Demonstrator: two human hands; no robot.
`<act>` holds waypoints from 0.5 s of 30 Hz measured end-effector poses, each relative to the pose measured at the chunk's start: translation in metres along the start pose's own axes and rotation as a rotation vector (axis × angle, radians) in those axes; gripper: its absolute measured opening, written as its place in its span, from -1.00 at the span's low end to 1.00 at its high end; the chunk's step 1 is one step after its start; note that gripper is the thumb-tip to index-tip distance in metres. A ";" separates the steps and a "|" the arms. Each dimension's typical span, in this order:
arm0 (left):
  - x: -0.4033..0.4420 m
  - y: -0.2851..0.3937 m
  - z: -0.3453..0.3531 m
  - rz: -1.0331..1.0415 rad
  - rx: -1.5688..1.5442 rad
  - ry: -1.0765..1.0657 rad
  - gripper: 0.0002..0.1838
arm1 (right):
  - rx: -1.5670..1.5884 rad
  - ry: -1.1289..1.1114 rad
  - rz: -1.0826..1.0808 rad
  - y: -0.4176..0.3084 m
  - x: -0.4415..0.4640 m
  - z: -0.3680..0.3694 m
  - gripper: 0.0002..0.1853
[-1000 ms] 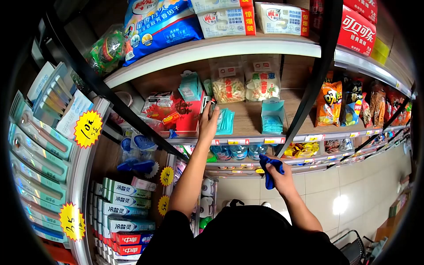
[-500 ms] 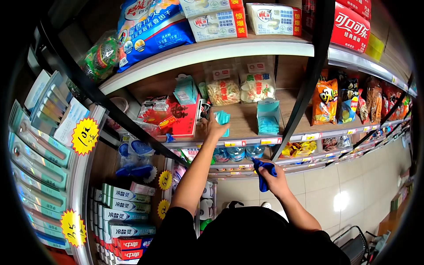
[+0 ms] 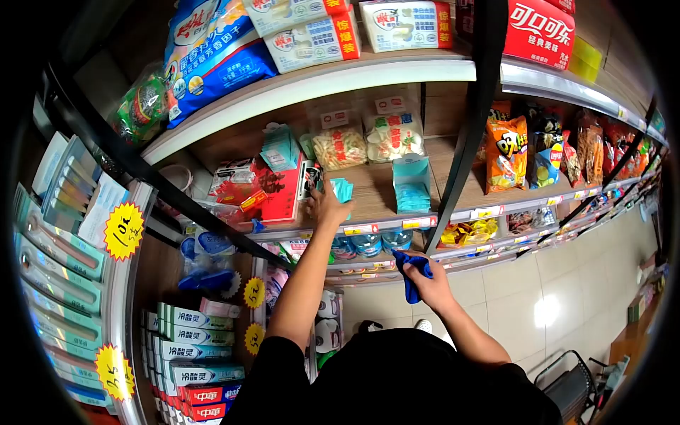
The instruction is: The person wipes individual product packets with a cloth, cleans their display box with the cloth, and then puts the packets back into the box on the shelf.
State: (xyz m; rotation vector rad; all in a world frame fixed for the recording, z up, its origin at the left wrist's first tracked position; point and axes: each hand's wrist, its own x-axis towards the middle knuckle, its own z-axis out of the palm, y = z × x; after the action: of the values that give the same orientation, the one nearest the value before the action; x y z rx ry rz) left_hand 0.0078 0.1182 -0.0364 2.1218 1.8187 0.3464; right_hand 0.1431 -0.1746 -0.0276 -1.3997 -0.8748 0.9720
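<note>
My left hand (image 3: 329, 207) reaches onto the middle shelf with its fingers and thumb apart. Its fingertips are by a black-and-white packet (image 3: 310, 180), beside a red gift box (image 3: 275, 201). Small teal packets (image 3: 341, 190) lie right against the hand on its right side; whether it touches them is hard to make out. My right hand (image 3: 433, 285) is closed round a crumpled blue cloth (image 3: 412, 278) in front of the shelf edge. A teal carton of packets (image 3: 412, 185) stands on the shelf to the right of my left hand.
Above is a shelf edge (image 3: 312, 93) bearing detergent and soap packs. A black upright post (image 3: 469, 134) divides the shelves, with snack bags (image 3: 507, 152) beyond. Toothpaste boxes (image 3: 200, 336) are stacked at lower left. A dark chair (image 3: 567, 386) stands at lower right.
The whole view has shifted slightly, so the shelves appear farther left. My left hand stays by the same packets, and my right hand still holds the blue cloth.
</note>
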 end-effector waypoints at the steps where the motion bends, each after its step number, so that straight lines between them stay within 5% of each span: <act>1: -0.002 -0.003 0.003 0.037 0.000 0.068 0.25 | 0.001 0.005 0.000 0.003 0.000 -0.002 -0.66; 5: -0.012 -0.008 0.014 0.181 0.023 0.281 0.20 | 0.005 0.039 -0.021 0.008 0.000 -0.010 -0.66; 9: -0.036 0.007 0.018 0.509 -0.095 0.504 -0.25 | 0.003 0.041 -0.026 0.005 -0.001 -0.014 -0.68; 10: -0.052 0.022 0.014 0.581 -0.136 0.517 -0.50 | 0.002 0.042 -0.024 0.004 -0.002 -0.015 -0.68; 15: -0.078 0.062 0.042 1.032 -0.267 0.381 -0.94 | -0.029 0.055 0.002 -0.001 -0.004 -0.021 -0.68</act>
State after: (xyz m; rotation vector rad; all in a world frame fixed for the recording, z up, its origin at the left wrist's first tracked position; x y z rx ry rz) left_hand 0.0680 0.0293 -0.0480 2.7208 0.5709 1.2029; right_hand 0.1608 -0.1858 -0.0268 -1.4456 -0.8501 0.9208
